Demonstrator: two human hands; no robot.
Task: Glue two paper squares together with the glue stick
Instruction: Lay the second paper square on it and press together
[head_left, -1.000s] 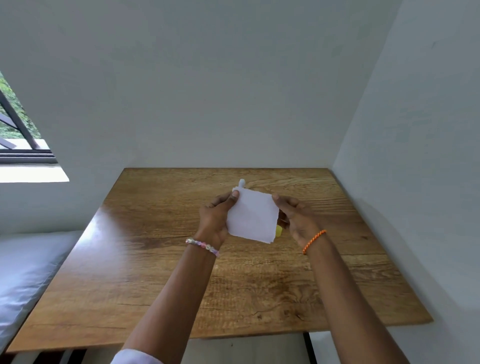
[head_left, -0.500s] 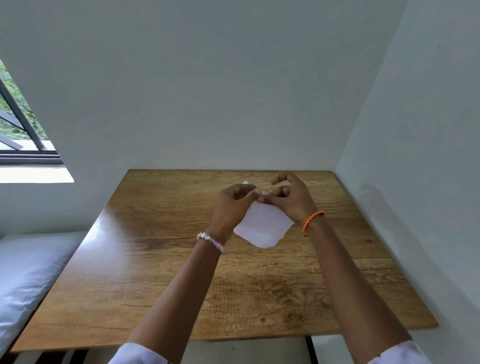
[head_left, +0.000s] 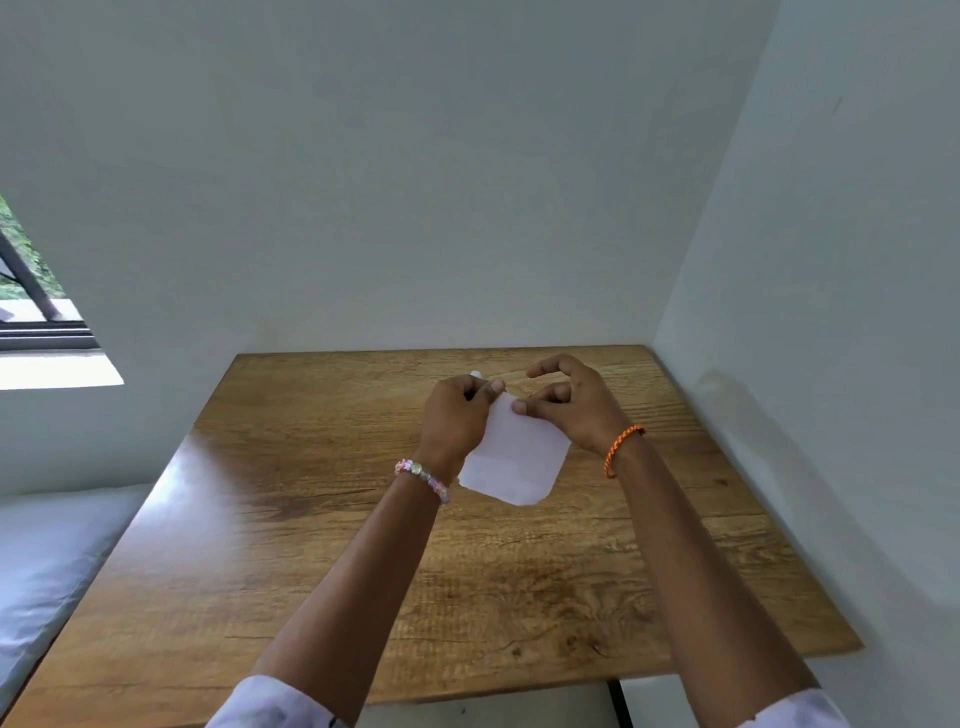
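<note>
Fingertips of left hand (head_left: 457, 415) and right hand (head_left: 571, 402) pinch white paper square (head_left: 514, 457) above table (head_left: 311, 519).

Head view, downward over table (head_left: 311, 571)

2 hands (head_left: 457, 415) (head_left: 569, 405), 1 paper (head_left: 514, 457), 2 bracelets (head_left: 423, 478) (head_left: 621, 447), 1 table (head_left: 311, 519).

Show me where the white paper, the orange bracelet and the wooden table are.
white paper (head_left: 514, 457), head view, middle of the sheet.
orange bracelet (head_left: 621, 447), head view, band on the right wrist.
wooden table (head_left: 311, 467), head view, bare top, left part.
</note>
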